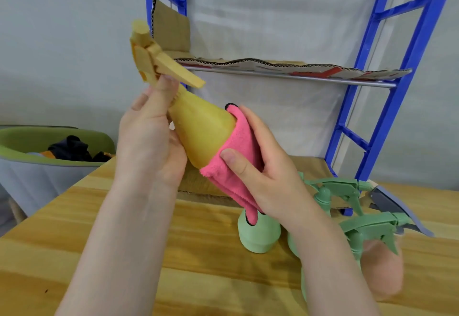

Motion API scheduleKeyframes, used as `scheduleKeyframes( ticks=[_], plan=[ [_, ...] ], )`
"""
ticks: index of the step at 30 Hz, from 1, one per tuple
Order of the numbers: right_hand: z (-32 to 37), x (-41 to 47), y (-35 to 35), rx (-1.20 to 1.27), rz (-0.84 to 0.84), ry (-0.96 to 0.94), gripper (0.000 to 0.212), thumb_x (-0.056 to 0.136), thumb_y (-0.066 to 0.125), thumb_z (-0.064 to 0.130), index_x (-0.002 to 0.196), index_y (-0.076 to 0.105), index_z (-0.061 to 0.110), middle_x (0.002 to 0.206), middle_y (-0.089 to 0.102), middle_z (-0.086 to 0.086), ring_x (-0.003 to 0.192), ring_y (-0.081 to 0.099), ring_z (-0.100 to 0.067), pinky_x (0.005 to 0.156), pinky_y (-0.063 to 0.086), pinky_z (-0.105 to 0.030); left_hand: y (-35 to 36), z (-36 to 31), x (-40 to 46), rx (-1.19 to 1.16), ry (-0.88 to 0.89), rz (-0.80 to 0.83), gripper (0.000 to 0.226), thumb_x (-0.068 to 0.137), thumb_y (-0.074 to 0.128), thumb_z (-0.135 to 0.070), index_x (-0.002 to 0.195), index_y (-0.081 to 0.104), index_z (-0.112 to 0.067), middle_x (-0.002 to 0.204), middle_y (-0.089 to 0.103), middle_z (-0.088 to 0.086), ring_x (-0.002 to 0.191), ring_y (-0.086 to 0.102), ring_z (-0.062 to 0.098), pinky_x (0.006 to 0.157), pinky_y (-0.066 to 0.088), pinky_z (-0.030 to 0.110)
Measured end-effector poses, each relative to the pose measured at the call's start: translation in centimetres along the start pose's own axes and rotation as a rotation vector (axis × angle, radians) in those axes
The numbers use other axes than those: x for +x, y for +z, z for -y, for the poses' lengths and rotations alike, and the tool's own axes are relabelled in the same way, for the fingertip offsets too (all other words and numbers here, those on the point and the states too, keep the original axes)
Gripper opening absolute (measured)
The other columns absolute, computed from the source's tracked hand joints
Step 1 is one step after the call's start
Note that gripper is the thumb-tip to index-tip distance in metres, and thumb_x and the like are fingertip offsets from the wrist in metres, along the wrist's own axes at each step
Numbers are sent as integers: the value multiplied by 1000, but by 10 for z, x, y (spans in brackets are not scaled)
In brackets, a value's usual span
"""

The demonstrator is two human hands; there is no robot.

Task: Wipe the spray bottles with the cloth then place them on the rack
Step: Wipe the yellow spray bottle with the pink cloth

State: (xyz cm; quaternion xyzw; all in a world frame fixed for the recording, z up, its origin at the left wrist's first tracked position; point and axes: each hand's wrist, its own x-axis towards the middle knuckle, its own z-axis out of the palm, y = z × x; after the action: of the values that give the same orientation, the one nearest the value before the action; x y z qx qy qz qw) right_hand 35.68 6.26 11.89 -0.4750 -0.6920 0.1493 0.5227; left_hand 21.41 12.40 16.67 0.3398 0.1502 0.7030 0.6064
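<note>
A yellow spray bottle [201, 126] is held tilted above the wooden table [173, 253], nozzle up and to the left. My left hand [149, 136] grips its neck and upper body. My right hand [263, 166] holds a pink cloth [238, 156] wrapped round the bottle's lower end. The blue rack [387, 107] stands behind, its shelf lined with cardboard [285, 66]. Green spray bottles lie on the table, one [258, 233] below the cloth and another [372, 226] at the right, partly hidden by my right forearm. A pinkish bottle [385, 271] lies beside them.
A green and grey bin [29, 156] with dark clothes stands left of the table. A cardboard sheet [198, 189] lies on the table under the rack. A grey flat object [397, 206] pokes out at the right by the rack's foot.
</note>
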Motion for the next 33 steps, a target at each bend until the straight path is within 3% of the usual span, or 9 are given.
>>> scheduleKeyframes(
  ticks=[4, 8, 11, 15, 17, 19, 22, 26, 33],
  plan=[
    [6, 0, 0, -80, -42, -38, 62, 93, 61, 44, 149, 38, 33, 142, 46, 18, 129, 51, -10, 102, 49, -41, 7, 6, -10, 94, 19, 98, 20, 72, 73, -21, 82, 57, -15, 74, 55, 0, 65, 55, 10, 66, 49, 27],
    [15, 2, 6, -291, -149, -132, 55, 95, 60, 38, 146, 43, 25, 136, 55, 11, 126, 50, -5, 104, 43, -32, 15, 16, -20, 188, -37, 148, 16, 87, 66, -5, 77, 59, -15, 67, 62, -2, 61, 60, 10, 66, 52, 27],
    [19, 3, 16, -446, -319, -133, 40, 96, 51, 41, 131, 53, 21, 113, 65, 3, 103, 59, -17, 87, 49, -41, 16, 20, -24, 260, -78, 266, 9, 86, 69, -6, 85, 63, -13, 78, 67, 3, 70, 64, 15, 66, 54, 28],
    [19, 2, 15, -413, -521, -115, 32, 95, 41, 44, 110, 56, 19, 96, 67, 2, 88, 61, -21, 72, 50, -42, 17, 16, -26, 332, -176, 470, 12, 83, 68, -8, 93, 62, -9, 75, 64, 2, 62, 59, 11, 52, 47, 20],
    [20, 1, 11, -412, -511, -90, 32, 95, 40, 48, 105, 55, 21, 93, 67, 3, 85, 62, -21, 70, 50, -42, 14, 14, -24, 343, -188, 509, 14, 81, 70, -10, 93, 63, -8, 74, 63, 3, 62, 58, 12, 57, 46, 22],
    [23, 0, 7, -397, -475, -88, 31, 96, 41, 50, 103, 55, 22, 93, 66, 6, 86, 62, -18, 71, 51, -42, 10, 11, -20, 338, -207, 560, 20, 82, 71, -16, 97, 65, -4, 87, 65, 8, 77, 61, 18, 74, 49, 33],
    [27, -1, 6, -254, -383, -99, 26, 98, 48, 45, 111, 57, 24, 101, 66, 11, 95, 63, -10, 81, 52, -37, 6, 7, -19, 301, -232, 568, 49, 86, 64, -28, 116, 57, 10, 106, 59, 17, 97, 56, 28, 94, 44, 46],
    [30, -1, 14, -98, -247, -55, 21, 101, 49, 39, 114, 58, 25, 101, 64, 14, 99, 61, -4, 86, 51, -30, 0, 9, -13, 241, -206, 533, 33, 85, 68, -23, 112, 63, -4, 94, 64, 9, 84, 62, 17, 78, 53, 29],
    [21, 1, 21, 8, -163, -7, 34, 98, 54, 41, 131, 51, 31, 117, 63, 21, 111, 60, 4, 93, 49, -22, 0, 10, -12, 181, -126, 473, 24, 77, 65, -19, 98, 73, -13, 84, 74, 3, 76, 68, 12, 73, 57, 22]
  ],
)
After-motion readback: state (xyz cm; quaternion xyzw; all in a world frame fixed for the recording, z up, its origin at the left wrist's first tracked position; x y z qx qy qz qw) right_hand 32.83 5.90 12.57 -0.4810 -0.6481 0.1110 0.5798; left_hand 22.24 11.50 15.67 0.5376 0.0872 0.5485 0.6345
